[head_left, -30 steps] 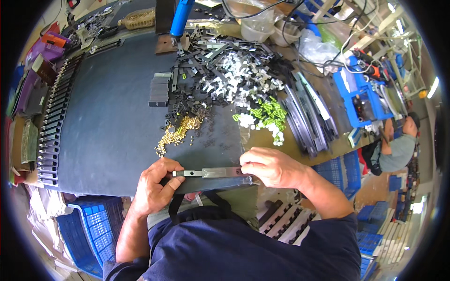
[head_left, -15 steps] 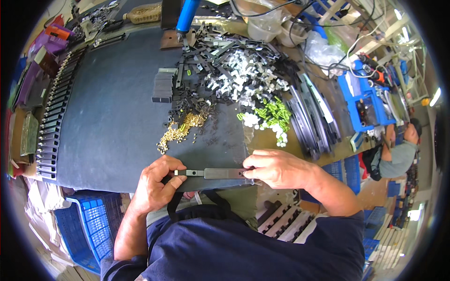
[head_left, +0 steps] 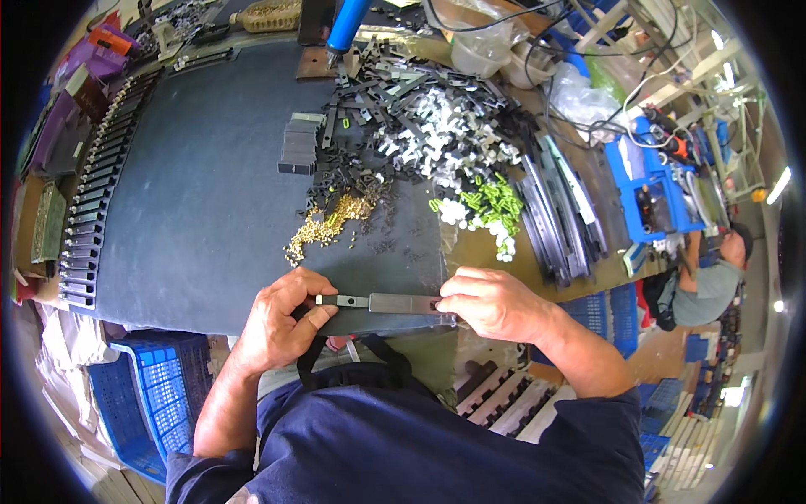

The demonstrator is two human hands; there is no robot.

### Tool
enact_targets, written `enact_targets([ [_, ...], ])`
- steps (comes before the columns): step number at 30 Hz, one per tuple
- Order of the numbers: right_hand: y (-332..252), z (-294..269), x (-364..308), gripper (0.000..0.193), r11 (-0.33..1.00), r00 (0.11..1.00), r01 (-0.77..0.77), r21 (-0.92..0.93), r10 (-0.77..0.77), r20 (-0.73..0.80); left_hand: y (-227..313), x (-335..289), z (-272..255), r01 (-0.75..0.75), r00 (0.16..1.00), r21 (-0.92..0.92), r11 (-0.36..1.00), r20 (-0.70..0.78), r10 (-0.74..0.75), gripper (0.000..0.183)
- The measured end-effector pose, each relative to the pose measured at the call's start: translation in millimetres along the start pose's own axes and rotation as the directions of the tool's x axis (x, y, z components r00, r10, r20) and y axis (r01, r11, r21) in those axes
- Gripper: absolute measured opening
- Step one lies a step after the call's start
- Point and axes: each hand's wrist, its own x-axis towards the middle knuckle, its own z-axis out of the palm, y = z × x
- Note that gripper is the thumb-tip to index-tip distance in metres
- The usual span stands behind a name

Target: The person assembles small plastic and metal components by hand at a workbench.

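Note:
Between my hands, level over the near edge of the dark work mat (head_left: 201,193), I hold a slim grey metal bar assembly (head_left: 403,303). Its wide grey piece lies to the right; a narrower strip with a pale end and a dark spot sticks out on the left. My left hand (head_left: 287,319) pinches that pale end between thumb and fingers. The right end is gripped by the fingertips of my right hand (head_left: 497,307), which cover part of it. Small brass-coloured parts (head_left: 327,223) lie in a pile beyond my hands.
Black metal strips (head_left: 403,80), white pieces (head_left: 445,139) and green parts (head_left: 495,202) are heaped further back. A row of finished-looking bars (head_left: 92,197) lines the mat's left side. A blue power screwdriver (head_left: 348,25) hangs above. Blue crates (head_left: 172,403) stand below; a seated person (head_left: 709,281) is far right.
Both hands keep their grip on the bar assembly. The narrow strip now shows a different look near my left fingers, as if shifted or turned slightly. The whole view has moved a little.

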Motion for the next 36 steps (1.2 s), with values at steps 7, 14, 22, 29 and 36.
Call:
enact_targets([
  [7,-5.2,-6.0,-0.3,0.023,0.998,0.998,-0.052,0.040,0.050,0.046,3.8,-1.8,-2.3,0.044,0.999,-0.004,0.999,0.032,-0.044,0.020],
  [14,-14.7,26.1,-13.6,0.024,0.992,0.962,-0.104,0.065,0.117,-0.247,3.7,-1.5,-0.9,0.042,0.999,0.004,0.999,0.029,-0.042,0.022],
  [22,-12.1,34.9,11.4,0.024,0.983,0.934,-0.020,0.184,0.083,-0.346,-4.2,-3.7,-8.9,0.160,0.987,-0.330,0.930,0.071,-0.144,0.016],
  [29,-14.3,43.3,20.8,0.025,0.948,0.901,-0.087,0.307,0.206,-0.381,-9.6,1.5,-4.3,0.170,0.983,-0.613,0.771,0.053,-0.174,0.016],
  [36,-11.6,42.2,27.3,0.027,0.950,0.921,-0.037,0.309,0.153,-0.359,-5.5,5.2,2.8,0.234,0.969,-0.607,0.759,0.086,-0.230,0.016],
])
